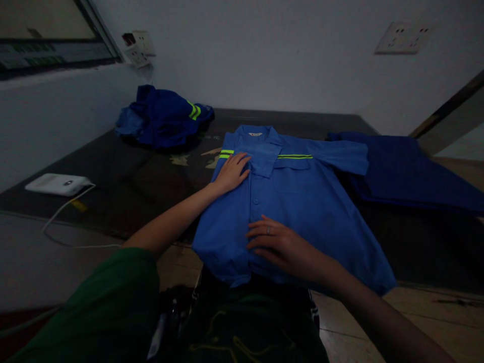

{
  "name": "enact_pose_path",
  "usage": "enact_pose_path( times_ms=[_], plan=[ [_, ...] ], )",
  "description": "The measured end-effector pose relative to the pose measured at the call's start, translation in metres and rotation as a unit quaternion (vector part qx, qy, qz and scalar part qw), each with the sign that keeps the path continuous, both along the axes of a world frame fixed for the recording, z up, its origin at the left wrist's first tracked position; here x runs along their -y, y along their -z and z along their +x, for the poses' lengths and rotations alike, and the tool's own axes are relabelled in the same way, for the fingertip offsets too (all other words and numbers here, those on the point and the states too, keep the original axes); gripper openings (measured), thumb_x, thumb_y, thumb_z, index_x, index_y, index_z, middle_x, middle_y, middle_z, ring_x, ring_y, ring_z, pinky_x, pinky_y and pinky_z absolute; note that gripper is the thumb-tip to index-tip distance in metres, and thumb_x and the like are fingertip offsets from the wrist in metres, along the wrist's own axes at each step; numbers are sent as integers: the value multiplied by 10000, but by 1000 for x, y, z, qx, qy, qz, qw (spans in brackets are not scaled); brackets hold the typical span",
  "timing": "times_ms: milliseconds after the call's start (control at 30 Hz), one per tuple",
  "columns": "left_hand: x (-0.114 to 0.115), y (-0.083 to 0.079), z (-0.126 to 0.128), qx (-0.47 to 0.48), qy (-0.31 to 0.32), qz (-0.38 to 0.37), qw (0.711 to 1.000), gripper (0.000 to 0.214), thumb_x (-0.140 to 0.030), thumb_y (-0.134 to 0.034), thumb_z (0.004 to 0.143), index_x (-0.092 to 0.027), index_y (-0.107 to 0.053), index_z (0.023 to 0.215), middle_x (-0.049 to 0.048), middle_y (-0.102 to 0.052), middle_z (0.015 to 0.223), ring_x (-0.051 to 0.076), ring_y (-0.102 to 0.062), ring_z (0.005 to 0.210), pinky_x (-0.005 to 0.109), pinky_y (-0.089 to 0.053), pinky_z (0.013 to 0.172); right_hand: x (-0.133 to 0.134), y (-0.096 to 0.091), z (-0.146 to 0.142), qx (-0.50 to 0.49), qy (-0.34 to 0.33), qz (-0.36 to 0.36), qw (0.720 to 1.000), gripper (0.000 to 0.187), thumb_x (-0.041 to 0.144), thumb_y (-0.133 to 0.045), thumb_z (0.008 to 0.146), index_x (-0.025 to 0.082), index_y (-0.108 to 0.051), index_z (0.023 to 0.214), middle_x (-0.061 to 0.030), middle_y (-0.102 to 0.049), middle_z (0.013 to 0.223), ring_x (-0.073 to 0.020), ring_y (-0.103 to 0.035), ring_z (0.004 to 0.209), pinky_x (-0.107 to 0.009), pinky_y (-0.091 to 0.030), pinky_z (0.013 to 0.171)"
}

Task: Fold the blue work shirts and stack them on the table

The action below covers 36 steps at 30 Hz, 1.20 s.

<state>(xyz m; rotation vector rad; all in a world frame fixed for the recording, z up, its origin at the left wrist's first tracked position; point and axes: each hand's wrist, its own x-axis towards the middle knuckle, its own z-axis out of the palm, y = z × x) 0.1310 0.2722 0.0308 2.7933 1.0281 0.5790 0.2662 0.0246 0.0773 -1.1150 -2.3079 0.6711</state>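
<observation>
A dark counter carried a blue shirt — front up, hem past the near edge. The left hand lay on its chest, fingers slightly apart; the right hand — fingers loosely parted — was over the lower front, wearing a ring.

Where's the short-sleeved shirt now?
Head view, centre: the shirt lies on the table under the left hand, one sleeve overlapping the folded navy cloth at right.

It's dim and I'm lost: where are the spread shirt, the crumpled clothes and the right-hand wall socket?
Spread shirt (297, 209), head view: middle of its front.
Crumpled clothes (166, 116), head view: middle of the heap.
Wall socket (401, 38), head view: middle of its plate.
</observation>
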Motion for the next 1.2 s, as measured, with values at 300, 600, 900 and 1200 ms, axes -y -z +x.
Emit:
enact_pose_path(
  times_ms=[300,600,900,1200],
  plan=[
    [49,1,5,-93,-41,-110,989,606,-446,-349,957,-150,-281,1481,135,-211,1574,284,-183,1451,470,-174,1173,61,38,-40,-5,96,37,995,250,188,-533,903,202,-690,1098,-97,-653,1218,-216,-595,1150,-394,-473,996],
    [54,6,6,-98,-53,-86,990,651,-497,-274,959,-157,-208,1511,110,-198,1579,258,-168,1458,454,-152,1181,74,110,-77,-126,319,-156,926,346,320,-629,827,162,-635,1134,-116,-714,1011,-260,-664,891,-372,-501,796],
    [40,4,10,-115,-69,-101,986,704,-554,-261,934,-165,-192,1517,46,-204,1580,244,-149,1463,508,-132,1178,64,102,-92,-348,148,-322,868,460,574,-556,825,146,-535,659,13,-515,634,-104,-438,598,-232,-369,572],
    [41,4,11,-114,-77,-87,987,679,-560,-264,934,-195,-231,1506,61,-221,1576,248,-170,1458,513,-151,1167,61,107,-96,-363,107,-345,859,592,749,-495,755,178,-431,612,39,-381,615,-79,-322,568,-218,-299,540]
  ],
)
